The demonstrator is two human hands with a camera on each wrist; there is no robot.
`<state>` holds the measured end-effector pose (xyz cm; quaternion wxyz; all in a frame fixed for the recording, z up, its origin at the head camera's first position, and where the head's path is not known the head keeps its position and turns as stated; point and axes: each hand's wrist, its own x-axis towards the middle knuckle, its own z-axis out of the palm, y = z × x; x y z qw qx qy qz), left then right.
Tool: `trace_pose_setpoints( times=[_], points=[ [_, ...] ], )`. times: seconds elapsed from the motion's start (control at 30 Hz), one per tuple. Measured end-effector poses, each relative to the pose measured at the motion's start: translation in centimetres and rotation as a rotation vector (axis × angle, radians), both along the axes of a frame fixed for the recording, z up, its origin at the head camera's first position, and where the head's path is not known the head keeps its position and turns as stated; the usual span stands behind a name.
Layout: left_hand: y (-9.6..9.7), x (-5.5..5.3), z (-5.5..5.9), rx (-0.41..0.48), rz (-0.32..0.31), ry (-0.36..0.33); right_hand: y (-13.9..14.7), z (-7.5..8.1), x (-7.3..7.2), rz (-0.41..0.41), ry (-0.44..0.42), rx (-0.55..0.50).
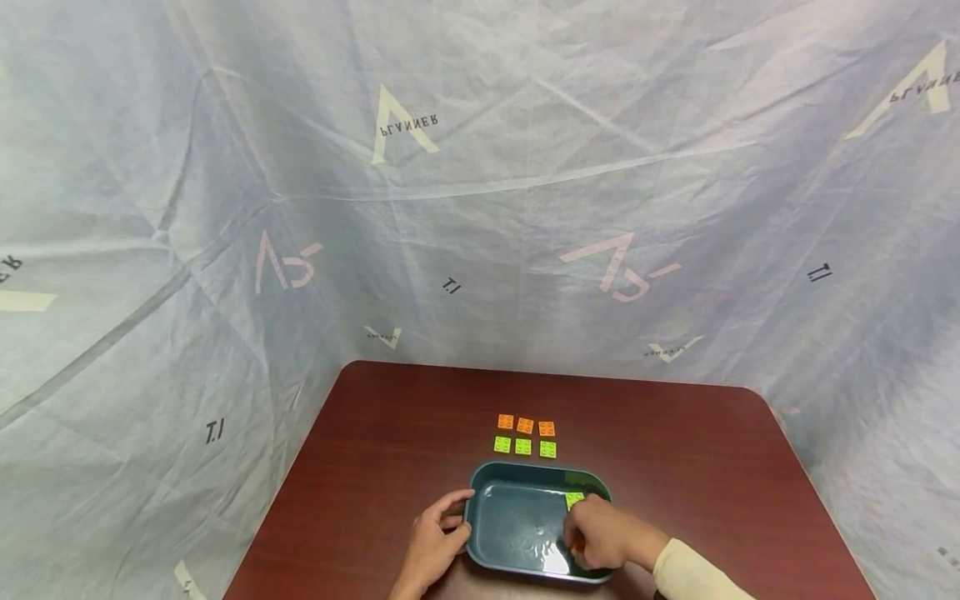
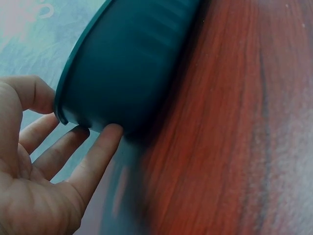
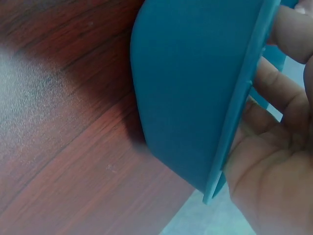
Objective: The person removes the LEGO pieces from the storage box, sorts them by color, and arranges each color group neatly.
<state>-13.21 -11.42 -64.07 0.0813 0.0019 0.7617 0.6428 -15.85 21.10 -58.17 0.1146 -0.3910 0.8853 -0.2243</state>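
Note:
A dark teal tray (image 1: 517,518) rests on the table near its front edge. At its left end my left hand (image 1: 435,533) grips the rim; in the left wrist view its fingertips (image 2: 113,131) touch the outer wall. My right hand (image 1: 606,532) reaches over the right end, fingers curled down into the tray. Under those fingers shows a sliver of an orange toy block (image 1: 577,547), mostly hidden by the hand. Just beyond, a lime green toy block (image 1: 573,498) lies inside the tray. In the right wrist view the fingers pass behind the rim (image 3: 239,103).
Behind the tray stands a row of three lime green blocks (image 1: 523,447), and behind it a row of three orange blocks (image 1: 525,426). All sit on the reddish-brown wooden table (image 1: 390,450). Grey printed sheeting (image 1: 487,208) hangs around the table's back and sides.

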Motion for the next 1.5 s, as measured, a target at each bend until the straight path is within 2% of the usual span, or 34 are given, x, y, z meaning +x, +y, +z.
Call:
trace_pose_setpoints(
  times=[0.2, 0.53, 0.77, 0.87, 1.0, 1.07, 1.33, 1.5],
  points=[
    [-0.1, 0.0, 0.1, 0.013, -0.004, -0.008, 0.2, -0.2, -0.3, -0.012, 0.0, -0.071],
    [-0.1, 0.2, -0.1, 0.015, 0.001, 0.023, 0.1, 0.5, -0.5, -0.063, 0.017, -0.191],
    [-0.2, 0.4, -0.2, 0.007, 0.012, 0.038, 0.0, 1.3, -0.9, -0.177, -0.096, -0.205],
    [-0.2, 0.4, -0.2, -0.001, 0.012, 0.043, 0.0, 1.6, -1.3, -0.212, -0.062, -0.217],
    [-0.2, 0.3, -0.1, -0.002, 0.014, 0.042, 0.1, 2.0, -1.6, -0.227, 0.05, -0.248],
    [-0.2, 0.3, -0.1, -0.008, 0.014, 0.038, 0.3, 2.3, -1.8, -0.241, 0.077, -0.266],
    [-0.2, 0.4, -0.1, -0.046, 0.004, 0.034, 1.4, 3.5, -2.4, -0.338, -0.009, -0.281],
    [-0.2, 0.3, -0.1, -0.033, 0.004, 0.029, 2.0, 3.7, -3.2, -0.364, -0.018, -0.296]
  ],
)
